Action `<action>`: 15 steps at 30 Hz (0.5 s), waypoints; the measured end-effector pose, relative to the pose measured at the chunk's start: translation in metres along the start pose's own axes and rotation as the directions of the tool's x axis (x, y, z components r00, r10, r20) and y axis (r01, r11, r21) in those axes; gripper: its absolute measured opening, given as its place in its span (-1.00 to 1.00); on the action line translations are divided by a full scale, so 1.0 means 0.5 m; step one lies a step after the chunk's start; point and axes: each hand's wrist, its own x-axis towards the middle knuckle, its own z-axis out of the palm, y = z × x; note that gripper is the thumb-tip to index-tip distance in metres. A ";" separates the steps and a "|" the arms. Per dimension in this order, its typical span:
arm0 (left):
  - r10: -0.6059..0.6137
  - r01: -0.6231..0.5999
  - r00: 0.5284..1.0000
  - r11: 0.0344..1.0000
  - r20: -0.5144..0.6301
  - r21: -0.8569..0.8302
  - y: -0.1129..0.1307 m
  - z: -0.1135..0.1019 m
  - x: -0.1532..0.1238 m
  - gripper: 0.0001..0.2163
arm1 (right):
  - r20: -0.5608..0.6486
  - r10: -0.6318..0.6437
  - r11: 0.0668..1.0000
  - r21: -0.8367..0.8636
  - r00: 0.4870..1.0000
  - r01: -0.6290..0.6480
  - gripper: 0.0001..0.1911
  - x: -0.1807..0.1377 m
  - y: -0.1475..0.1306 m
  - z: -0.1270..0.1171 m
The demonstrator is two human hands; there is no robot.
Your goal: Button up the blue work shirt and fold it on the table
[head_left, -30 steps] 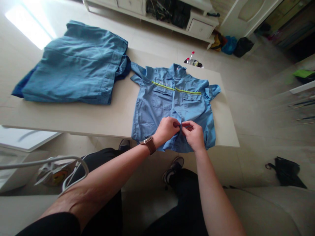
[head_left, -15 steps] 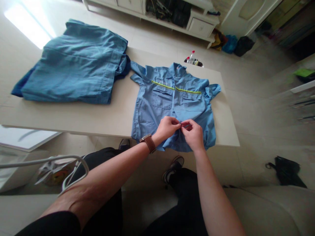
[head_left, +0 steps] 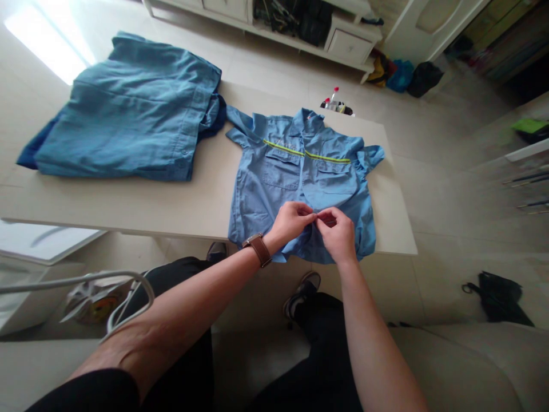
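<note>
A blue short-sleeved work shirt (head_left: 274, 197) with a yellow-green stripe across the chest lies front side up, its collar away from me and its hem over the table's near edge. My left hand (head_left: 294, 222), with a brown watch on the wrist, pinches the shirt's front opening low down. Against it, fingertip to fingertip, my right hand (head_left: 337, 232) pinches the same strip of cloth. Whatever small part sits between the fingertips is hidden.
A folded pile of blue clothes (head_left: 124, 114) covers the left part of the white table (head_left: 197, 214). Red-capped bottles (head_left: 333, 97) stand beyond the far edge. A grey tube (head_left: 86, 278) crosses at lower left. A white cabinet (head_left: 349, 46) stands farther back.
Both hands stay at the same spot on the shirt front, with only a slight shift of the fingers. The shirt and the pile lie as before.
</note>
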 end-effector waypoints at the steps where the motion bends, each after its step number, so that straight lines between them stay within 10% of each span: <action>1: -0.001 0.001 1.000 1.000 -0.003 -0.017 -0.001 0.001 0.001 -0.90 | -0.007 -0.005 1.000 -0.006 1.000 0.005 -0.89 0.000 0.001 0.000; 15: -0.073 0.066 0.997 0.971 -0.022 -0.232 0.003 0.008 0.003 -0.87 | -0.006 -0.013 0.999 -0.037 1.000 0.013 -0.88 0.002 0.009 0.002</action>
